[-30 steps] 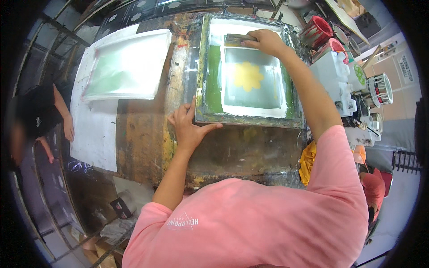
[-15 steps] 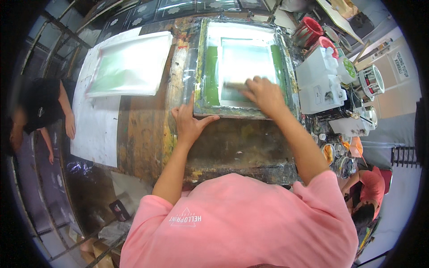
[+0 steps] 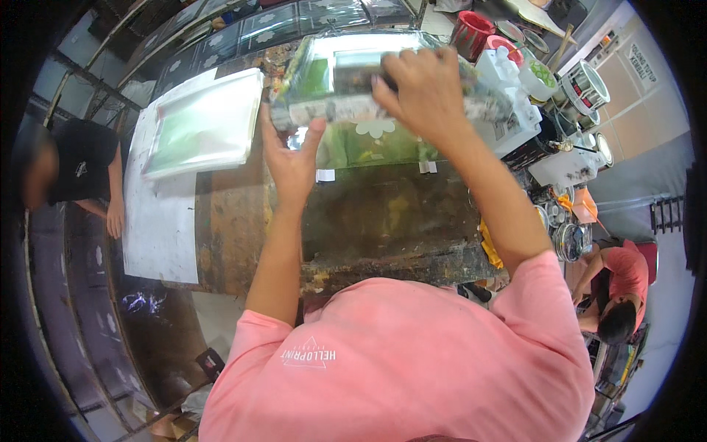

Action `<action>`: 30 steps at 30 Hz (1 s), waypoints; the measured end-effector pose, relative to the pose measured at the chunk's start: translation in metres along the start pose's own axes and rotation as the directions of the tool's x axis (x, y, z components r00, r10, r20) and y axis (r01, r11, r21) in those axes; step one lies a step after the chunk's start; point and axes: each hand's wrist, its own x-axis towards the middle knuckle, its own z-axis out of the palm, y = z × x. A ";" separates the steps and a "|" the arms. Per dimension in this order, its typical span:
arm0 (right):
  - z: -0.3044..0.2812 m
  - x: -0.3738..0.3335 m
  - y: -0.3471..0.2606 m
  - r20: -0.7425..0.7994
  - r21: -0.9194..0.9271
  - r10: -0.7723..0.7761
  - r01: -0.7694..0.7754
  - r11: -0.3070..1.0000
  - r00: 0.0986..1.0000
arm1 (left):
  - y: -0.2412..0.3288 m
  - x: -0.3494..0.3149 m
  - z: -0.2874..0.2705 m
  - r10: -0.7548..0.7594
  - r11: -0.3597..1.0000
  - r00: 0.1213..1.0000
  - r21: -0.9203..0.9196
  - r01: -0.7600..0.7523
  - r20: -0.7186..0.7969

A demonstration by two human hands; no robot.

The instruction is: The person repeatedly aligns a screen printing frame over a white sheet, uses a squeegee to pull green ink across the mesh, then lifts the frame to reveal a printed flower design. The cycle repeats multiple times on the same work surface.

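A screen printing frame (image 3: 342, 110) is tilted up, its near edge raised off the table. My left hand (image 3: 293, 166) grips its near left corner, thumb in front and fingers along the side. Over the mesh, my right hand (image 3: 427, 92) is closed on a squeegee (image 3: 359, 78), which is blurred and partly covered by the fingers. Beneath the raised edge lies a greenish clear sheet (image 3: 372, 151) with a white flower shape, with small white tabs (image 3: 325, 175) at its near edge.
A stack of clear sheets (image 3: 202, 121) lies on white paper (image 3: 158, 247) at left. Paint cans (image 3: 471, 34) and white jugs (image 3: 501, 74) crowd the right side. A co-worker in black (image 3: 85, 166) stands at left; another in pink (image 3: 626, 272) sits at lower right.
The frame lay flat and now its near edge is lifted, baring the flower sheet below. My left hand has taken hold of its corner; my right hand moved up with the squeegee.
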 end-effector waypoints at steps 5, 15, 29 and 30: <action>-0.010 0.059 0.018 -0.062 0.028 -0.004 0.006 1.000 0.998 | -0.049 -0.009 -0.027 0.021 0.741 0.967 0.646 -0.185 0.252; -0.013 0.109 0.041 -0.009 0.128 0.117 -0.115 0.985 0.993 | -0.068 -0.069 -0.039 -0.396 0.247 0.859 0.938 -0.242 0.326; -0.015 0.105 0.040 0.059 0.116 0.099 -0.105 0.988 0.993 | -0.019 0.053 -0.054 -0.131 0.865 0.991 0.489 0.111 0.008; -0.013 0.107 0.038 0.057 0.126 0.103 -0.110 0.986 0.993 | -0.012 0.058 -0.074 -0.147 0.856 0.988 0.495 0.148 -0.041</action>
